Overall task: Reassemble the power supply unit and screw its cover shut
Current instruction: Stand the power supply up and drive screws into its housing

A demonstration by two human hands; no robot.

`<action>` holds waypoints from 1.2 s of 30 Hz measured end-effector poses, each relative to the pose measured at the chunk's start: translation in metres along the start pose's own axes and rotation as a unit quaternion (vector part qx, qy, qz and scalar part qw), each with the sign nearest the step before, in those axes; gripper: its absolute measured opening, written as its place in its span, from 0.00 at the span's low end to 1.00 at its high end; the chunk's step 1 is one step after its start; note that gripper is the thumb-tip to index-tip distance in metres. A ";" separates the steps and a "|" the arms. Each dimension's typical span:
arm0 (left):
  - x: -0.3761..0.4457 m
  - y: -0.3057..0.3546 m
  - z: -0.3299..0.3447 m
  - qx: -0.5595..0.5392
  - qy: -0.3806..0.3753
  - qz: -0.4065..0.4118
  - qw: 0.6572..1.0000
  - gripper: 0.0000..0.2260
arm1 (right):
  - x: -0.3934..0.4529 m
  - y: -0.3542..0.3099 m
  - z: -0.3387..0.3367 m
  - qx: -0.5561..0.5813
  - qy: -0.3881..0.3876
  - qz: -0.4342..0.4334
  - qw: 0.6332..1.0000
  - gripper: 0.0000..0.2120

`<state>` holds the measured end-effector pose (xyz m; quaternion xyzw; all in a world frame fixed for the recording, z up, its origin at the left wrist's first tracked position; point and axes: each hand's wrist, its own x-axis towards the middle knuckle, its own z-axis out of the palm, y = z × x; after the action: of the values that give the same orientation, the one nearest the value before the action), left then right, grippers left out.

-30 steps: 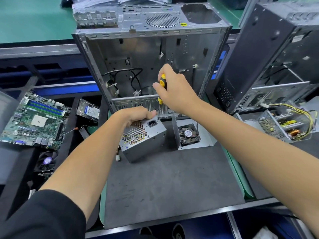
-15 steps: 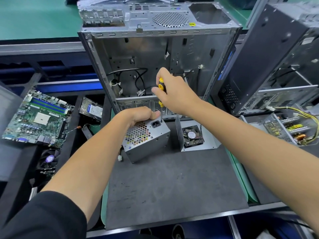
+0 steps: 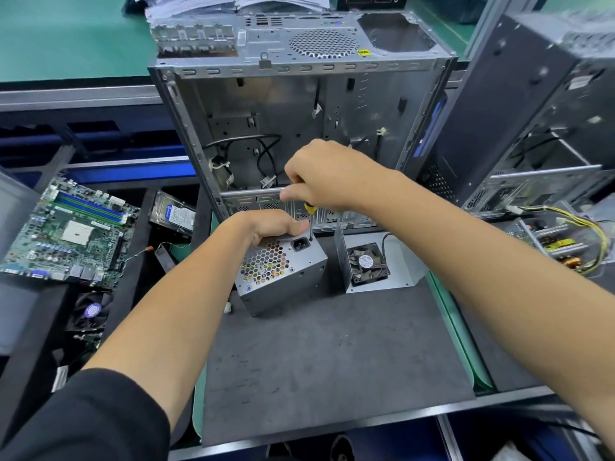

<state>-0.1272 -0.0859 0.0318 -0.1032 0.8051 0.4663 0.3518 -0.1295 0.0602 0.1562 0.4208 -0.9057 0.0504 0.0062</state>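
A grey metal power supply unit (image 3: 283,277) stands tilted on the dark mat (image 3: 332,354), its honeycomb vent and power socket facing me. My left hand (image 3: 269,226) grips its upper far edge. My right hand (image 3: 322,176) grips a screwdriver (image 3: 310,219) with a yellow and black handle, held upright. The tip of the shaft meets the top right corner of the unit, beside the socket. Most of the handle is hidden inside my fist.
An open, empty computer case (image 3: 299,128) stands right behind the unit. A metal cover with a fan (image 3: 367,264) sits to its right. A motherboard (image 3: 70,234) and hard drive (image 3: 173,212) lie left. Another case (image 3: 532,128) and an open power supply with wires (image 3: 562,244) are at the right.
My right hand has lowered with the screwdriver, so that less of the handle shows. My left hand has kept its hold on the unit.
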 end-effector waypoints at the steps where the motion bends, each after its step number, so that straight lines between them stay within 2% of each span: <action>1: 0.000 0.000 0.000 -0.001 -0.001 -0.001 1.000 0.16 | -0.001 0.000 -0.003 0.018 -0.025 -0.006 1.000 0.13; 3: -0.001 0.000 0.001 0.000 -0.005 -0.006 1.000 0.13 | -0.003 0.001 -0.012 0.064 -0.086 -0.009 0.994 0.02; 5: -0.002 0.000 0.001 0.013 -0.002 -0.009 1.000 0.15 | -0.004 -0.001 -0.018 0.064 -0.123 -0.013 0.990 0.07; 8: 0.000 -0.001 0.000 0.007 -0.017 -0.009 1.000 0.17 | -0.003 -0.003 -0.015 0.017 -0.075 -0.008 0.997 0.04; 11: 0.001 -0.003 0.000 0.019 -0.012 -0.009 1.000 0.16 | -0.003 -0.005 -0.012 -0.022 -0.025 0.022 0.999 0.15; 14: 0.000 -0.002 0.001 0.021 -0.009 -0.013 1.000 0.14 | -0.005 -0.011 -0.010 -0.093 0.000 0.024 0.995 0.15; 17: 0.003 -0.004 0.001 -0.002 0.004 -0.013 1.000 0.19 | -0.008 -0.014 -0.011 -0.103 -0.044 0.035 0.993 0.11; 20: 0.003 -0.006 0.002 -0.003 0.010 -0.006 1.000 0.14 | -0.009 -0.012 -0.020 0.003 -0.127 0.032 0.991 0.04; 22: 0.001 -0.005 0.003 0.012 0.011 -0.004 1.000 0.17 | -0.010 -0.014 -0.023 0.031 -0.145 0.007 0.989 0.07; 24: 0.001 -0.004 0.003 0.019 0.012 -0.003 1.000 0.17 | -0.010 -0.015 -0.021 -0.011 -0.108 0.001 0.994 0.05; 26: 0.000 -0.004 0.004 0.024 0.010 -0.001 1.000 0.16 | -0.010 -0.014 -0.016 -0.037 -0.061 0.026 0.997 0.11; 31: 0.000 -0.003 0.004 0.032 0.014 -0.010 0.999 0.22 | -0.012 -0.012 -0.013 -0.133 -0.027 0.030 0.990 0.10; 33: 0.002 -0.005 0.004 0.020 0.009 -0.012 1.000 0.21 | -0.014 -0.012 -0.016 -0.111 -0.067 0.038 0.991 0.11; 36: 0.002 -0.006 0.003 0.009 0.003 -0.015 1.000 0.16 | -0.017 -0.010 -0.023 -0.014 -0.151 0.027 0.988 0.03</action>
<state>-0.1238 -0.0861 0.0254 -0.1132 0.8090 0.4532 0.3568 -0.1122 0.0689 0.1791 0.3989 -0.9079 -0.0262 -0.1259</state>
